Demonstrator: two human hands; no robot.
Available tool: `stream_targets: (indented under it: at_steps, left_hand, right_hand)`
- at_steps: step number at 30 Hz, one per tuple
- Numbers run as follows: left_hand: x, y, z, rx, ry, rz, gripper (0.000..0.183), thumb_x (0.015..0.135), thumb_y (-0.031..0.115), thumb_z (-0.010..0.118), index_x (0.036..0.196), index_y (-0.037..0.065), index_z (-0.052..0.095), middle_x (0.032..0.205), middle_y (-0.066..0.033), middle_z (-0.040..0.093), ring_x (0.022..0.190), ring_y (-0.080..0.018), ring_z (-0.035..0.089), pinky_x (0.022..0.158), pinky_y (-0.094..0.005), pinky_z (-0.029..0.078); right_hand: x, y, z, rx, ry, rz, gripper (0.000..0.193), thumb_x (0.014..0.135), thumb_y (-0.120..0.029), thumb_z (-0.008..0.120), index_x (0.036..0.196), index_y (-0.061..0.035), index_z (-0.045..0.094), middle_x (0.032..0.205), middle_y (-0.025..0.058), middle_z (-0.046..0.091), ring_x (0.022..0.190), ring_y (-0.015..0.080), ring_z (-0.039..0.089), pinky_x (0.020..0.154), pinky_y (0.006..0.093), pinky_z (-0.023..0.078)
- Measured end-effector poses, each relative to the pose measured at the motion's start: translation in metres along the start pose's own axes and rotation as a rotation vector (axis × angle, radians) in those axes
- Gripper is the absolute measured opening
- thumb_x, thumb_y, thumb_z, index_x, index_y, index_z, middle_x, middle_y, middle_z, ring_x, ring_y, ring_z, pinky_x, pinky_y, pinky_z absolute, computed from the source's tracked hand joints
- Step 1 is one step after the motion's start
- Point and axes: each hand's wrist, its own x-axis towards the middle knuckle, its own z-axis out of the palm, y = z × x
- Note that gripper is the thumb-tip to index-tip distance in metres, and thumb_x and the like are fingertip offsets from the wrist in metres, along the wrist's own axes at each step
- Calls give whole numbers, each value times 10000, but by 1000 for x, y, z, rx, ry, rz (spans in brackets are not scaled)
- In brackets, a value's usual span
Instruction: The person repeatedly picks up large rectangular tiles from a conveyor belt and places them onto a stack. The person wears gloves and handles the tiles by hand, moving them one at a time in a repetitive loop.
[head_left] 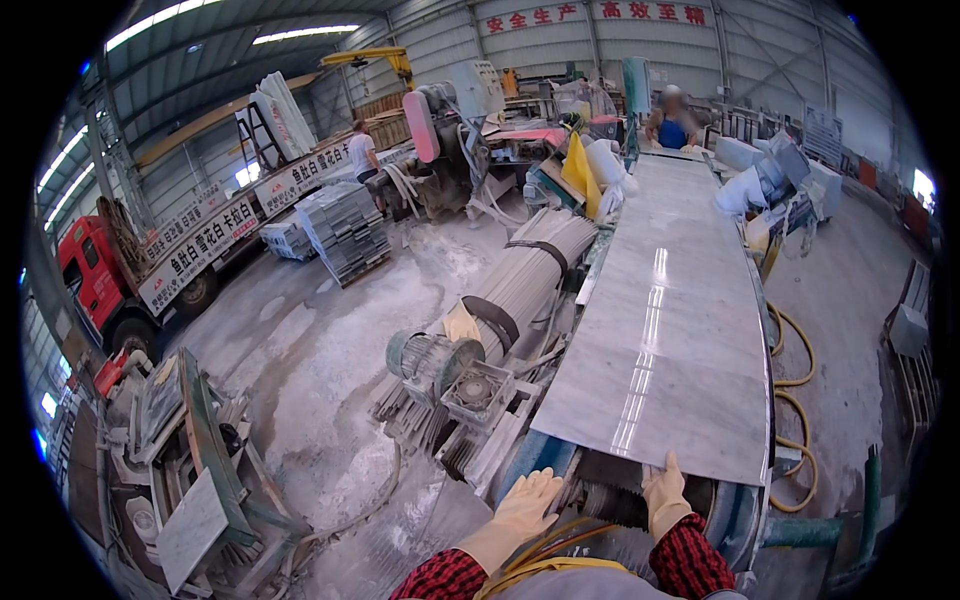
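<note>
A long, polished grey-white marble slab (655, 300) lies on the conveyor of a machine, running away from me. My right hand (665, 497), in a cream rubber glove, is at the slab's near edge, with one digit over the top face and the others partly hidden. My left hand (522, 512), gloved the same way, is left of it, beside the blue conveyor side (537, 455). Its fingers are stretched out and it holds nothing. Under the slab's near end shows a dark roller (612, 488).
A dusty motor (432, 362) stands left of the slab, by strapped long strips (535, 270). Yellow hoses (797, 400) loop on the right. A person in a blue apron (675, 130) faces the slab's far end. Another person (362, 152) stands near a red truck (95, 270).
</note>
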Motion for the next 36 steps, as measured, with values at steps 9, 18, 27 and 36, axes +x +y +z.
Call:
stream_targets:
  at_steps: [9, 18, 27, 36]
  left_hand:
    - [5, -1, -3, -52, -86, 5, 727, 971, 340, 698, 1567, 59, 391, 1641, -252, 369, 1498, -439, 382, 1258, -514, 306]
    - [-1, -19, -15, -225, 111, 27, 639, 1031, 354, 646, 1536, 22, 439, 1629, -305, 386, 1507, -477, 374, 1259, -496, 326]
    - [19, -12, -21, -209, 167, 82, 563, 1016, 336, 656, 1490, 66, 516, 1556, -256, 486, 1426, -468, 459, 1206, -505, 379]
    - [43, 2, -14, -31, 189, 219, 525, 959, 328, 666, 1432, 133, 549, 1461, -173, 527, 1339, -392, 482, 1137, -500, 374]
  right_hand:
    - [-11, -3, 1, -122, -104, -32, 413, 1075, -175, 634, 1442, -15, 536, 1344, 160, 666, 1223, 319, 693, 1001, 402, 630]
    - [-42, -1, 2, -181, -167, 11, 374, 1088, -224, 623, 1393, -15, 566, 1289, 122, 699, 1166, 275, 718, 988, 400, 632]
    - [-104, 5, -52, -290, -64, 66, 353, 1118, -256, 570, 1375, -15, 553, 1311, 142, 694, 1149, 299, 720, 824, 349, 643]
    - [-202, 10, -55, -186, -139, 142, 499, 1119, -205, 558, 1459, 142, 445, 1458, 230, 575, 1328, 368, 617, 1179, 467, 517]
